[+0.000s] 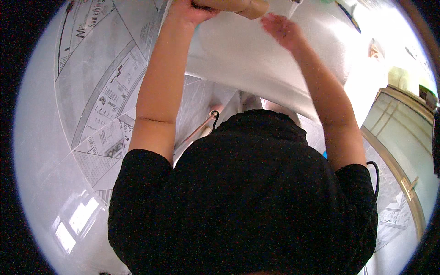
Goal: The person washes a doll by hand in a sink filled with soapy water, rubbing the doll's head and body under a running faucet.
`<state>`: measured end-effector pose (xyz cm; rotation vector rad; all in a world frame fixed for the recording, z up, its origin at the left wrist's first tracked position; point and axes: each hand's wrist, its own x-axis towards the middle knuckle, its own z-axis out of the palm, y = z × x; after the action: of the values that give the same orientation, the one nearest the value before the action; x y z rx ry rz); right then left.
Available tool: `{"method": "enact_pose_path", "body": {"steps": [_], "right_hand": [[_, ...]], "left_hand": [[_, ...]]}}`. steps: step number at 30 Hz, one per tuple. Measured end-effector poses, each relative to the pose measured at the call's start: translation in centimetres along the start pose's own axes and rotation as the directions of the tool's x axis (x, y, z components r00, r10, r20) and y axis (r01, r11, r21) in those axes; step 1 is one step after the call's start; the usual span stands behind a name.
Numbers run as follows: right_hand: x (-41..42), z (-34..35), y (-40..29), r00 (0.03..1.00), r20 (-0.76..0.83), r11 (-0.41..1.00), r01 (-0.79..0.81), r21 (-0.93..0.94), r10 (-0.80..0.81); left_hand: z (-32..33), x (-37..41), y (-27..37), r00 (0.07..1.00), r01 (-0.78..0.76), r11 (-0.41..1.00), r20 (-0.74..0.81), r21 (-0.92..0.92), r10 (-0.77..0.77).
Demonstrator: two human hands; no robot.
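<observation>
At the top edge of the head view, my left hand [192, 12] grips a tan-brown, rounded object [237, 7]. The frame cuts off part of that object, and its exact kind cannot be told. Close to its right end is my right hand [282, 30], blurred, fingers stretched toward it and nothing visible in them. What looks like a thin stream of water [293, 9] falls just behind the right hand. Both hands are above a glossy white basin [247, 55], whose front edge runs close to my body.
A slim dark object [349, 17] lies at the basin's far right. Below the basin, a pinkish pole [201, 129] leans near my feet. Printed wall tiles [110, 92] are on the left. A framed frosted-glass door [398, 127] stands on the right.
</observation>
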<state>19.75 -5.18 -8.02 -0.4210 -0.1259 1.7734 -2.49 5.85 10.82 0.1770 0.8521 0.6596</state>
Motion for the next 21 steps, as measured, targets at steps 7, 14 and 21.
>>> {"method": "enact_pose_path", "body": {"steps": [7, 14, 21], "right_hand": [[-1.3, 13.7, 18.5, 0.958, 0.286, -0.486, 0.26, -0.834, 0.021], [-7.6, 9.4, 12.3, 0.866, 0.438, -0.585, 0.491, -0.646, 0.243], [-21.9, 4.1, -1.3, 0.993, -0.095, -0.764, -0.006, -0.645, 0.072]], "left_hand": [[-1.1, -0.6, -0.6, 0.968, -0.115, 0.972, -0.198, 0.204, 0.156], [-2.2, 0.7, -5.4, 0.981, 0.052, 0.991, -0.192, 0.126, -0.027], [-3.1, 2.7, -6.4, 0.986, 0.134, 0.989, -0.108, 0.062, -0.127]]}}
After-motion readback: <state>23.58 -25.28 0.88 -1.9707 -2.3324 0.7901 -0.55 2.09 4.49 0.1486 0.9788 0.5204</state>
